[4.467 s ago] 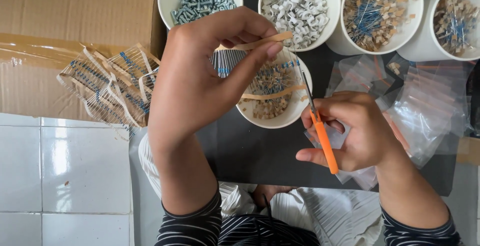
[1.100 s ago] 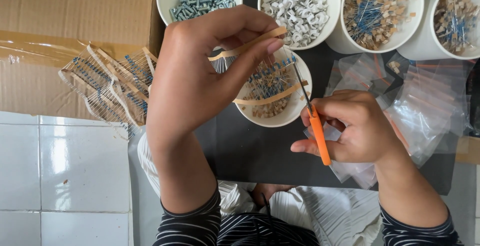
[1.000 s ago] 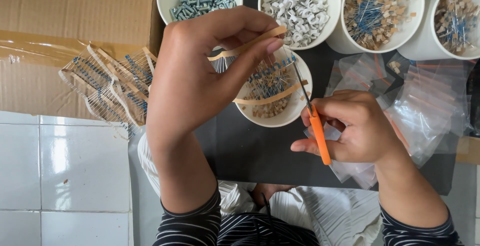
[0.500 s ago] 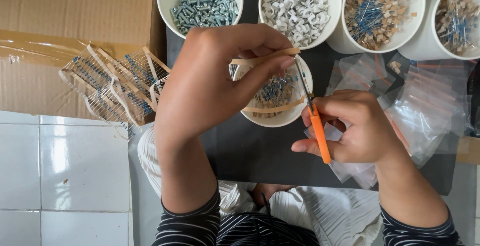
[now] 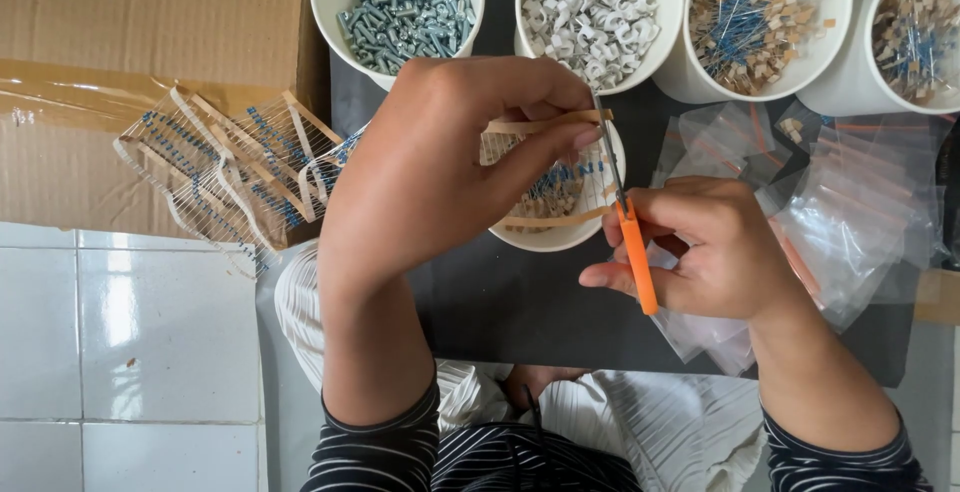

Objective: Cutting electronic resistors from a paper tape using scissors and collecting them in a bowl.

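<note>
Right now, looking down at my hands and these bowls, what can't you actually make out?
- Head view: where the scissors blades meet the taped resistor strip is hidden by the left hand.
- The right hand covers the scissor handles.
- The far-right bowl is cut off by the frame edge.
- Resistor colour bands: too small.

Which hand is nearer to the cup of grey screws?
Left. The left hand sits just below the cup of grey screws, pinching a taped resistor strip. The right hand, holding orange-handled scissors, is farther off to the right.
</note>
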